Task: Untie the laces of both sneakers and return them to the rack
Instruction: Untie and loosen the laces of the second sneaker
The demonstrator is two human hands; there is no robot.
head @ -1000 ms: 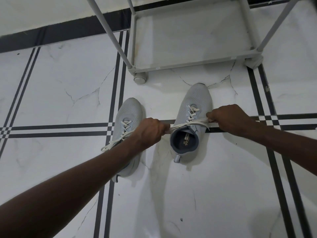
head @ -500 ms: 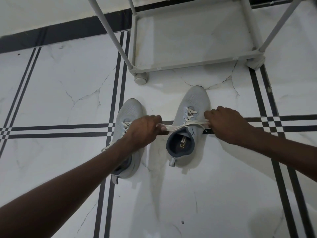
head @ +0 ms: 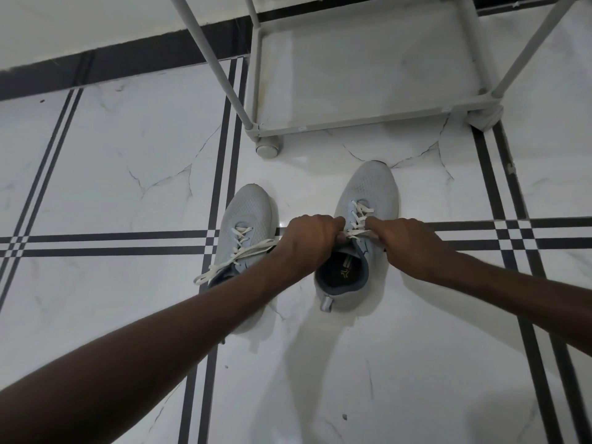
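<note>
two grey sneakers stand side by side on the white marble floor (head: 96,174), toes pointing to 12 o'clock toward the rack (head: 362,121). the right sneaker (head: 368,187) sits a little nearer the rack than the left sneaker (head: 246,209), and neither touches it. both hands meet over the tongue of the right sneaker, just above its dark opening. the left hand (head: 309,241) is curled shut, fingers pinching the white lace (head: 357,232) from the 9 o'clock side. the right hand (head: 407,241) is closed the same way on the lace from 3 o'clock, knuckles up. only a short stretch of lace shows between the two hands, so i cannot tell whether a knot remains there. the left forearm crosses over the heel of the left sneaker, whose laces (head: 237,254) lie loose, one end trailing off toward 8 o'clock onto the floor. the rack's lowest shelf is bare, its corner foot (head: 268,149) at 12 o'clock from the left sneaker.
</note>
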